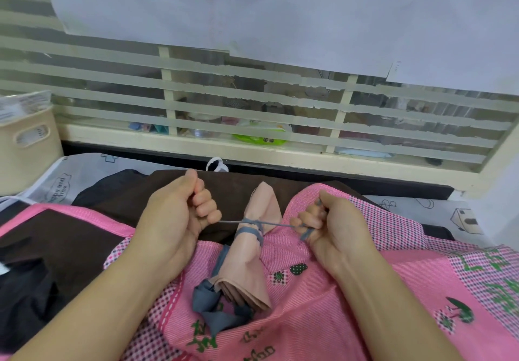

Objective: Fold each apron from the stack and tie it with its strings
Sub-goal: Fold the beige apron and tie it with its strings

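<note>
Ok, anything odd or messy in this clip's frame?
Little stands out. The folded peach apron bundle is tied off-centre, near its far end, and grey strap fabric spills loose at its near end. Both hands pull the grey string taut.

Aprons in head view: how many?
3 visible. Peach apron, rolled and being tied with grey strings, centre. Pink patterned apron spread beneath it. Brown apron behind. Dark fabric at left may hide more.
</note>
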